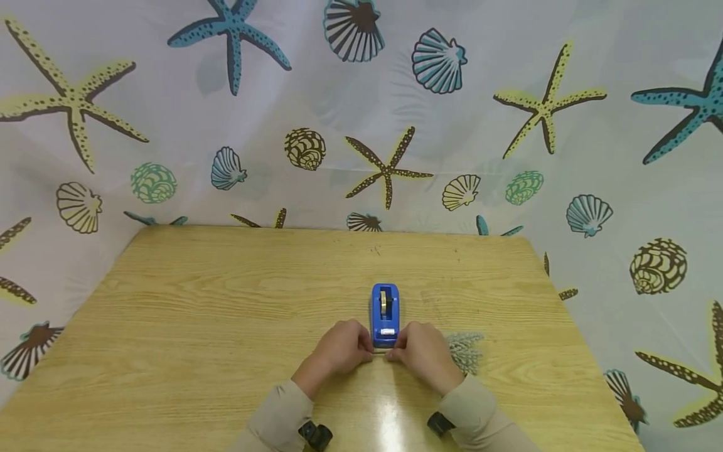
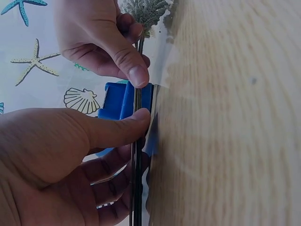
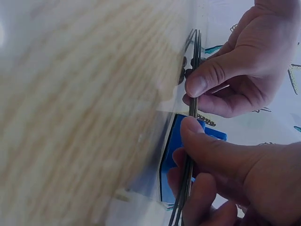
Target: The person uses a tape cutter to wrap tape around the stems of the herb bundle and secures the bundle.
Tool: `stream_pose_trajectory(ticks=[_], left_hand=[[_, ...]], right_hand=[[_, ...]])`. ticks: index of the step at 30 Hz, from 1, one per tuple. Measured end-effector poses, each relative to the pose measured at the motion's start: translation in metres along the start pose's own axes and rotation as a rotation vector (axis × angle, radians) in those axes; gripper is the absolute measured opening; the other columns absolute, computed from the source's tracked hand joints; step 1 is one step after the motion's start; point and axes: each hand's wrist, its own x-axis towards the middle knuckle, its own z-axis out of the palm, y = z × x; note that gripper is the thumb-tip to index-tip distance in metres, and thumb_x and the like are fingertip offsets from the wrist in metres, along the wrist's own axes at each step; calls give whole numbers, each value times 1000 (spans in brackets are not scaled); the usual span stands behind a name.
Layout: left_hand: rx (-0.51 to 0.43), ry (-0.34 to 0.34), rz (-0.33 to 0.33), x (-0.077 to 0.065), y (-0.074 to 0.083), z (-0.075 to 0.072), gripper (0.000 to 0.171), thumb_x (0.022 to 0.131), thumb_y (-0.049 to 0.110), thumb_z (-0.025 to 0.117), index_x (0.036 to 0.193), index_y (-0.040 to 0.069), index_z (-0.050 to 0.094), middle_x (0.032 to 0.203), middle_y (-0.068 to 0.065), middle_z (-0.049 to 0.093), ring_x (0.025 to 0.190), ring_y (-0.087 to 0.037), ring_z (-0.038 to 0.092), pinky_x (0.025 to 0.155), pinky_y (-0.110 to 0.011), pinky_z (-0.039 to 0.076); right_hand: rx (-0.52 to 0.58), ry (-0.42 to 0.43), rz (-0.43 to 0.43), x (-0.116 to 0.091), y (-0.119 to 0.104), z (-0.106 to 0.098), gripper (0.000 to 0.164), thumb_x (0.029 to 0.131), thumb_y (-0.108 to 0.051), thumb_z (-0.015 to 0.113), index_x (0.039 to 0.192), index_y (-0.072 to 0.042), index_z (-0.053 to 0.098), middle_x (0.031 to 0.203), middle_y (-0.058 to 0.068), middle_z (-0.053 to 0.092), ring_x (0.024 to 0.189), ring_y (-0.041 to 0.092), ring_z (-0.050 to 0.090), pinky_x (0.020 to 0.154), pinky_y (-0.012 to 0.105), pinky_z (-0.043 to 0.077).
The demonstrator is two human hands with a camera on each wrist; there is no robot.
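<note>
A bundle of thin dark stems lies crosswise just in front of a blue tape dispenser. Bushy grey-green flower heads top the bundle, sticking out beyond the right hand. My left hand pinches the stems between thumb and fingers, close to the dispenser's left front corner. At the right front corner my right hand grips the same stems nearer the flowers. A short bare length of stem shows between the two thumbs. Loose stem ends poke out past the left hand.
The dispenser stands on a wooden table and carries a tape roll. A white cloth printed with starfish and shells hangs behind the table and along both sides.
</note>
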Motion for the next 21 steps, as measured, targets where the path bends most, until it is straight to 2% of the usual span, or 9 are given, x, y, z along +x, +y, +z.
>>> stream_pose_trajectory(ticks=[11, 18, 21], left_hand=[[-11, -34, -49, -5, 0, -2, 6, 84, 10, 79, 79, 12, 78, 77, 3, 72, 70, -10, 57, 69, -29, 52], [-16, -39, -45, -6, -3, -1, 4, 84, 12, 80, 80, 10, 79, 82, 2, 76, 74, -9, 60, 74, -31, 54], [-28, -47, -62, -8, -3, -1, 3, 83, 11, 81, 81, 10, 79, 82, 2, 75, 75, -9, 60, 74, -31, 54]], right_hand=[[-15, -31, 20, -2, -1, 1, 18, 78, -30, 85, 68, -18, 76, 65, -8, 69, 55, 8, 53, 52, 25, 41], [-51, -35, 17, -4, -2, 1, 20, 79, -32, 85, 68, -18, 75, 63, -9, 67, 53, 7, 51, 50, 24, 39], [-53, -37, 21, -6, -3, 1, 21, 78, -33, 85, 66, -19, 75, 61, -10, 66, 53, 7, 51, 49, 24, 39]])
